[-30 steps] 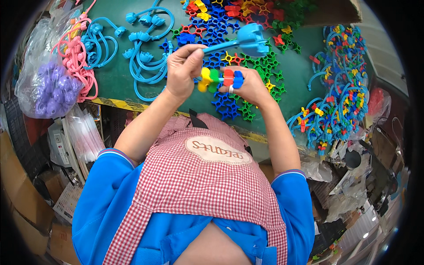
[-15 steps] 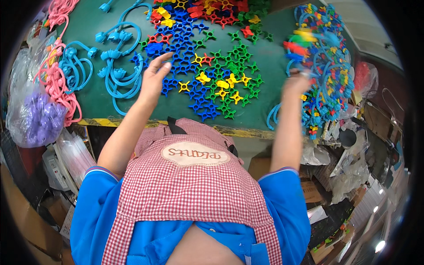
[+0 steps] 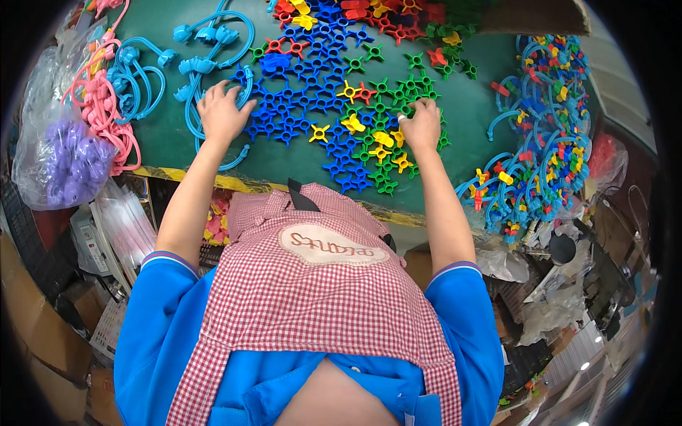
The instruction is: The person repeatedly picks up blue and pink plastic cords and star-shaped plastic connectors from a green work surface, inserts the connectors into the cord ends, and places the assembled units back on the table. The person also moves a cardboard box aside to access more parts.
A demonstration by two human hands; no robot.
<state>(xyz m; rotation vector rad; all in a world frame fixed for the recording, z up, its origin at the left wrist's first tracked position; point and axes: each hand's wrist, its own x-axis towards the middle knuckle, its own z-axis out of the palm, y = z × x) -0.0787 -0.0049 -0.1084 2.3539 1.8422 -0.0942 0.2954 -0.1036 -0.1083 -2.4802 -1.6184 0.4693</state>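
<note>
A green table [image 3: 185, 138] is seen across the top of the view, its yellow-striped front edge running from 9 o'clock toward 4 o'clock. Most of its middle is covered by a spread of star pieces [image 3: 323, 106]: blue ones are by far the most numerous, green ones are gathered toward 1 o'clock, red ones lie along the top edge, and about six yellow ones are scattered near the centre. An exact count cannot be made, since the pieces overlap.

At 3 o'clock a heap of blue loops [image 3: 536, 135] strung with coloured stars is piled; its far side is cut off by the dark rim. At 11 o'clock about five bare blue loops [image 3: 206, 42] are laid out, and pink loops [image 3: 106, 106] are seen beside them. At 9 o'clock a clear bag [image 3: 60, 160] of purple parts hangs off the table edge; its contents are blurred.

The lower half is taken up by a checked apron [image 3: 312, 298], by which the table's near edge is partly hidden.

The left hand [image 3: 224, 110] is laid flat, fingers spread, on blue stars and a loop at 11 o'clock; nothing is clamped. The right hand [image 3: 420, 124] is pressed on green and yellow stars at 1 o'clock, fingers curled together; whether a piece is pinched cannot be told.
</note>
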